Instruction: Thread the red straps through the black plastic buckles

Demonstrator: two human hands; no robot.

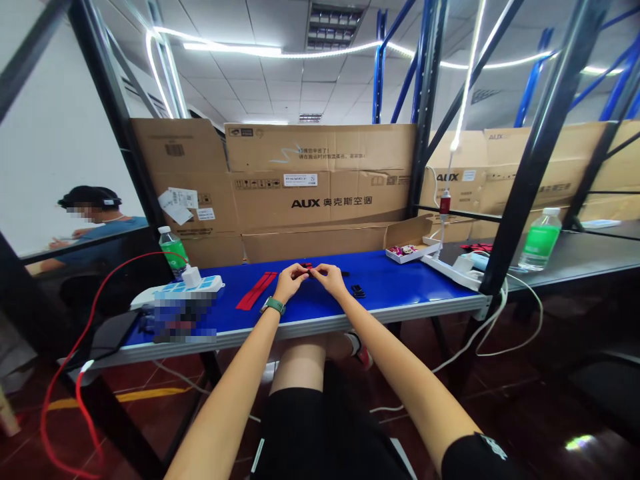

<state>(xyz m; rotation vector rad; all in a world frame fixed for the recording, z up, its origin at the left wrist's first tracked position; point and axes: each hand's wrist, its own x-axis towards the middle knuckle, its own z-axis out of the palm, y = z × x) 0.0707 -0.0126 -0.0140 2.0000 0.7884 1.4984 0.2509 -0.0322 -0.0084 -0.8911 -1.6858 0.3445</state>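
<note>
My left hand [291, 279] and my right hand [327, 276] meet over the middle of the blue table [400, 283]. Both pinch a small red-and-black piece [307, 267] held between their fingertips. A green watch band sits on my left wrist. Two red strips [257, 290] lie flat on the table just left of my left hand. A small black buckle [357, 291] lies on the table to the right of my right hand.
A white power strip [176, 291] and a green bottle [173, 250] stand at the left. A cardboard tray [407, 251] with small parts and another power strip [453, 270] sit at the right. Cardboard boxes [320, 193] wall the back. A person sits at far left.
</note>
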